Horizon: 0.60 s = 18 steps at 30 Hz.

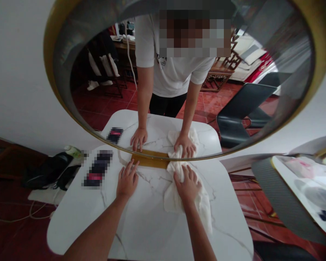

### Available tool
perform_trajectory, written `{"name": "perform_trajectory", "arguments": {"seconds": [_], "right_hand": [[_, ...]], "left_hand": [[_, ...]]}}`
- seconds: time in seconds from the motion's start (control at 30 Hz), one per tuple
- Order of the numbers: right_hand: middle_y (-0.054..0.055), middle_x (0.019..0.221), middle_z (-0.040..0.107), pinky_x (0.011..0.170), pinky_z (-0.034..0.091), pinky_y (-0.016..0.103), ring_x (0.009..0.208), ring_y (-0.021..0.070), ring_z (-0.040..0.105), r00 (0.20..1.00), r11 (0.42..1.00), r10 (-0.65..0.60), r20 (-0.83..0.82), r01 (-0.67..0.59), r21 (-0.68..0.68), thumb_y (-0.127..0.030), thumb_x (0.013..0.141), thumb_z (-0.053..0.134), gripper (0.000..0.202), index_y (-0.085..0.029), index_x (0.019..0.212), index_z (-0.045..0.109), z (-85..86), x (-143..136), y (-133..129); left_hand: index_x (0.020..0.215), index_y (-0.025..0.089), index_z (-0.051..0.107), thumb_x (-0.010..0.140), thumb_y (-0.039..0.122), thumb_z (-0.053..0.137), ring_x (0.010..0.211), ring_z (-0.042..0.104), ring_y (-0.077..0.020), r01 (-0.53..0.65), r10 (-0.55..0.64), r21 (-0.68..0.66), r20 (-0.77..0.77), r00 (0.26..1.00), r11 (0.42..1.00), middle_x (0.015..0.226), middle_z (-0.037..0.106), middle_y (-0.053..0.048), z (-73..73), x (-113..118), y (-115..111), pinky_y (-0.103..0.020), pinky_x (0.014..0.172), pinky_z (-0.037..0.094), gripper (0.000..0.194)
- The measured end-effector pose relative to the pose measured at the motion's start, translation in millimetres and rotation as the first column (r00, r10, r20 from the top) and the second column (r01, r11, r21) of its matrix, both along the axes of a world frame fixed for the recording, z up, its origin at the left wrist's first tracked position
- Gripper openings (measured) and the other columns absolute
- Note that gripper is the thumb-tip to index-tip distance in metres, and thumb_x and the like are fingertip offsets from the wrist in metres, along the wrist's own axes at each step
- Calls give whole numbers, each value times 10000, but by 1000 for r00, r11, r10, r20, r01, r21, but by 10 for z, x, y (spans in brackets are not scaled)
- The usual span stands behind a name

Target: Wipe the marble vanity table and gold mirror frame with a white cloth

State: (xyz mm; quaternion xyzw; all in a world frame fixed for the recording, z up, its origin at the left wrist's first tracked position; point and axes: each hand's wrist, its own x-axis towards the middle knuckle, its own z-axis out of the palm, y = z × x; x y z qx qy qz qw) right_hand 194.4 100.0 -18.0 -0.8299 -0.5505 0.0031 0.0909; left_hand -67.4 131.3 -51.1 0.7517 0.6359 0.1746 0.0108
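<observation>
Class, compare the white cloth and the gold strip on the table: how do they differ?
Colour: the white cloth is pale, the gold strip darker. Shape: the cloth is crumpled, the strip straight-edged. Contact: the right hand rests on the cloth, while the left hand reaches the strip's left end. Shared: both lie on the table.

White short-sleeved T-shirt [172,80] seen in reflection, small dark print [163,61] on the chest, black bottoms [158,105], 2 bare forearms [99,228]
</observation>
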Motion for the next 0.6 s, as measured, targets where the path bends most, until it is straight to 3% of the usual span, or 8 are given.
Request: {"name": "perform_trajectory", "arguments": {"seconds": [0.3, 0.6], "right_hand": [[51, 1433, 358, 988, 209, 549, 1312, 311, 236, 980, 980, 199, -16, -198, 26, -539, 845, 446, 532, -300, 1320, 441, -34, -508, -54], [26, 1424, 378, 1029, 145, 559, 1329, 304, 224, 928, 933, 355, -115, -345, 100, -567, 854, 435, 495, -329, 1286, 470, -34, -1149, 144]], "left_hand": [[1406, 250, 308, 866, 176, 374, 1310, 345, -211, -9, 9, -10, 5, 1000, 1000, 1463, 318, -68, -1, -3, -1, -429, 1079, 230, 549], [1425, 175, 257, 865, 177, 343, 1326, 319, -199, -1, 1, 0, 25, 1000, 1000, 1453, 334, -90, -25, -8, 2, -409, 1093, 203, 566]]}}
